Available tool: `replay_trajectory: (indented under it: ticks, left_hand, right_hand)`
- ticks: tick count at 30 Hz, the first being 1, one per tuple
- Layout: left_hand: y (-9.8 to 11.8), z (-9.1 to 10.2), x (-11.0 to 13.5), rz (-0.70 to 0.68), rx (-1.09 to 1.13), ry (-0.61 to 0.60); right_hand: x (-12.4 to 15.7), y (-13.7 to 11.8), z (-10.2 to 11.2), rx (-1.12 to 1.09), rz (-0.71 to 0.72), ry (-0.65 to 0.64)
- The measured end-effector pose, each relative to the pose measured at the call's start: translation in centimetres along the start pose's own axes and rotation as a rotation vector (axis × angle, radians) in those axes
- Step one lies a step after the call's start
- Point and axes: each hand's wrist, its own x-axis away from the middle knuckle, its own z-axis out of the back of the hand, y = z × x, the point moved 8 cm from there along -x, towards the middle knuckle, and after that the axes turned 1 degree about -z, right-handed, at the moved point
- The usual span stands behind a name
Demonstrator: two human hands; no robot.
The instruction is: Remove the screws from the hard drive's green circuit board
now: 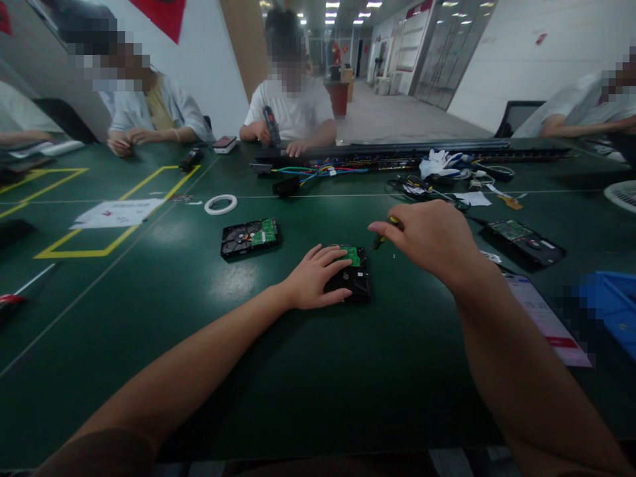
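A black hard drive (358, 283) with a green circuit board lies on the table in front of me. My left hand (320, 277) rests on its left part, fingers spread and thumb toward its near side, covering some of the board. Wrapped round a screwdriver (378, 240) with a dark and yellow handle is my right hand (427, 235). The screwdriver leans, its tip down by the drive's upper right corner; whether it touches a screw is too small to tell. A second hard drive (250, 238) lies to the left, and another hard drive (521, 242) lies to the right.
A phone (546, 321) and a blue bin (613, 308) are at right. Tape (220, 204), paper (118, 213), cables (318, 171) and white gloves (442, 163) lie farther back. A red-handled screwdriver (20, 298) is at left. Across the table, a person (293, 112) holds a power tool.
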Motion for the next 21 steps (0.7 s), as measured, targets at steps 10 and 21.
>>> replay_trajectory:
  ticks: [10, 21]
  left_hand:
    - [-0.1, -0.2, 0.0, 0.004, -0.003, -0.001]
    - [0.0, -0.1, -0.1, 0.017, 0.002, -0.001]
  right_hand:
    - [0.2, -1.3, -0.2, -0.342, 0.23, -0.002]
    - [0.5, -0.9, -0.3, -0.135, 0.075, -0.054]
